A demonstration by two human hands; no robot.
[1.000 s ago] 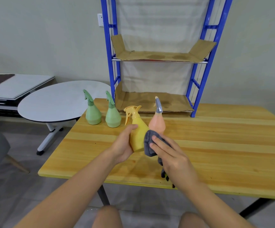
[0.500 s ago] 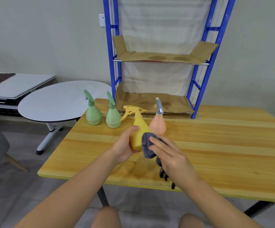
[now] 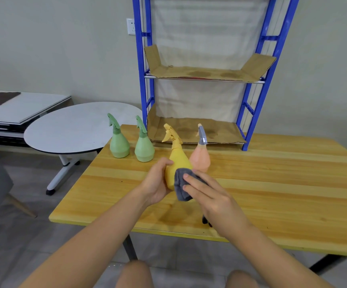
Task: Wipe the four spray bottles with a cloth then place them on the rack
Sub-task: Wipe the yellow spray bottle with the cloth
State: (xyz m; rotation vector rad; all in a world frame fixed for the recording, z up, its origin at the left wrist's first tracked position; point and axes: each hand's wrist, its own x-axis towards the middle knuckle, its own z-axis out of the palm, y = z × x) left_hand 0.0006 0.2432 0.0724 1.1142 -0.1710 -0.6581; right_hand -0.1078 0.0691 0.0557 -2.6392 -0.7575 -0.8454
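Head view: the left hand [image 3: 158,181] wraps its fingers around the yellow spray bottle [image 3: 177,163], held above the wooden table [image 3: 272,194] near its front edge. The right hand [image 3: 212,196] presses a grey cloth [image 3: 179,183] flat against the bottle's lower side. Whether any bottle holds liquid cannot be told. The pink spray bottle [image 3: 200,157] stands just behind. Two green spray bottles [image 3: 132,142] stand at the back left corner, beside the blue rack [image 3: 142,80], whose cardboard-lined shelves [image 3: 199,72] hold no bottles.
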